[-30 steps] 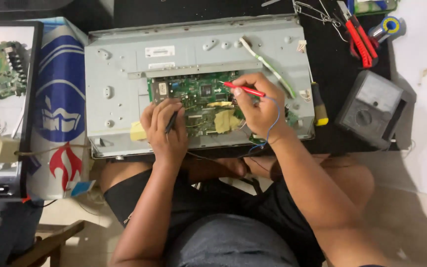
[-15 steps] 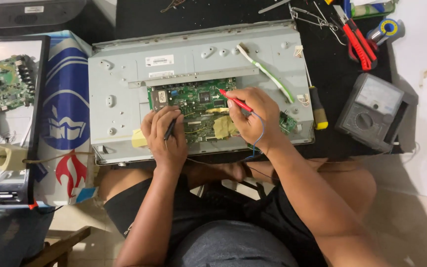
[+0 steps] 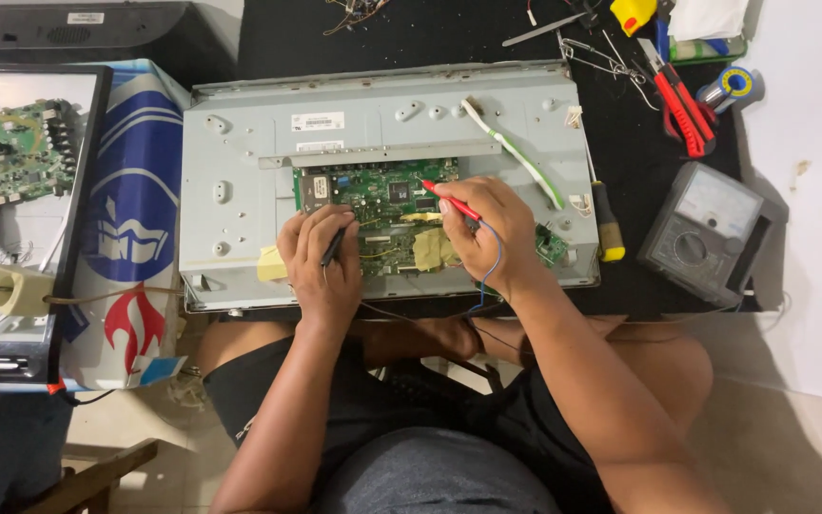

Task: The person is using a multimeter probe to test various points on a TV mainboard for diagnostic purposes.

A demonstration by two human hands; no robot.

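Left hand: fingers were closed around a black probe, tip down on the board's left part.
Right hand: pinched a red probe, tip touching the board's upper middle.
Board: green, sat in the middle of a grey chassis lying flat on a black mat.
Meter: grey, right of the chassis, apart from both hands.
Pliers: red-handled, above the meter.
Screwdriver: yellow and black, at the chassis' right edge.
Second board: far left, untouched.
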